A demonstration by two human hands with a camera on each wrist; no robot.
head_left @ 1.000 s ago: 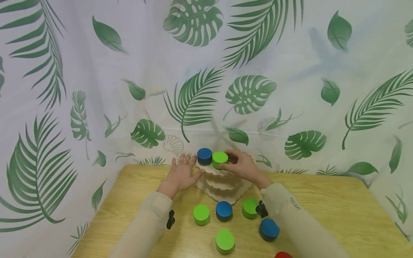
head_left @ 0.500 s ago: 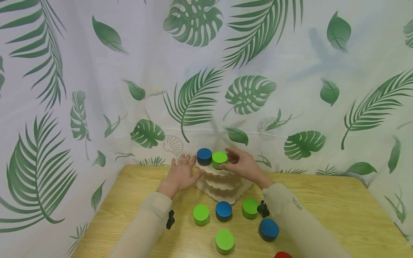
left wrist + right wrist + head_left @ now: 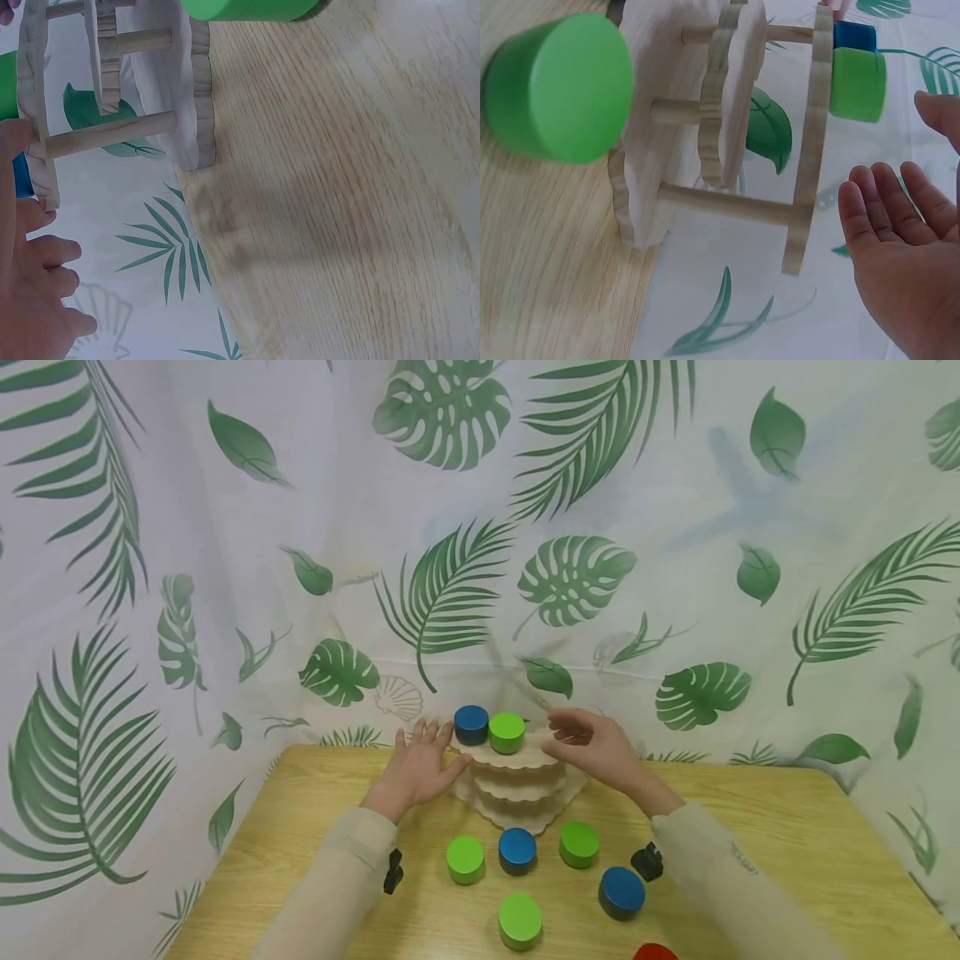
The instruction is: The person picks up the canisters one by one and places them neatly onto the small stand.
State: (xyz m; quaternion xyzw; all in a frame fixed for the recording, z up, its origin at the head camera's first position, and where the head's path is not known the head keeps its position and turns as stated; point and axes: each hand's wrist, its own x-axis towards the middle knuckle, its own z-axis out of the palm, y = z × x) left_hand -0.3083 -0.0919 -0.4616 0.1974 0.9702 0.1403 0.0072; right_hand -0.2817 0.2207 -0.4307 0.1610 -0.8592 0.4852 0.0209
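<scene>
A wooden stand (image 3: 517, 789) with scalloped tiers and round posts stands at the table's back. On its top tier, a blue round block (image 3: 471, 725) and a green round block (image 3: 507, 732) sit side by side. My left hand (image 3: 417, 770) is at the stand's left side, fingers spread, its thumb and forefinger right at the top tier's edge in the left wrist view. To the right of the green block is my right hand (image 3: 596, 747), holding nothing, fingers loosely bent; the right wrist view shows a gap between its fingers (image 3: 885, 202) and that block.
In front of the stand on the wooden table (image 3: 750, 835) lie several more round blocks: green (image 3: 466, 859), blue (image 3: 517, 850), green (image 3: 579, 844), blue (image 3: 622, 892) and green (image 3: 520, 921). A red one (image 3: 655, 952) shows at the bottom edge. A leaf-printed cloth (image 3: 450, 510) hangs behind.
My right hand has let go of the green block on the top tier and moved to the right. The left hand has stayed beside the stand. The view has shifted slightly.
</scene>
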